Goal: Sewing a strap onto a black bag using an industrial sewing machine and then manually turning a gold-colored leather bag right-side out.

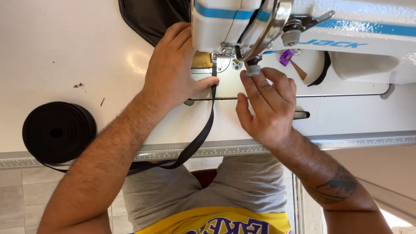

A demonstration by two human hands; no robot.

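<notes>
Carefully, I press the black strap (212,93) with my left hand (173,69), fingers together; my right hand (266,106) fingertips, slightly spread, rest near the needle (214,65), so a prick or crooked feeding is possible.

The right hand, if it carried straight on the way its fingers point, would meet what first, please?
The right hand points up-frame toward the sewing machine head. Its fingertips already sit at the small grey knob beneath it, so that knob probably comes first, though depth is unclear.

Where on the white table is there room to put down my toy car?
Bare table lies beyond the black webbing roll, left of the left hand. A smaller patch sits right of the right hand. It is crowded under the sewing machine, where both hands guide the black strap.
</notes>
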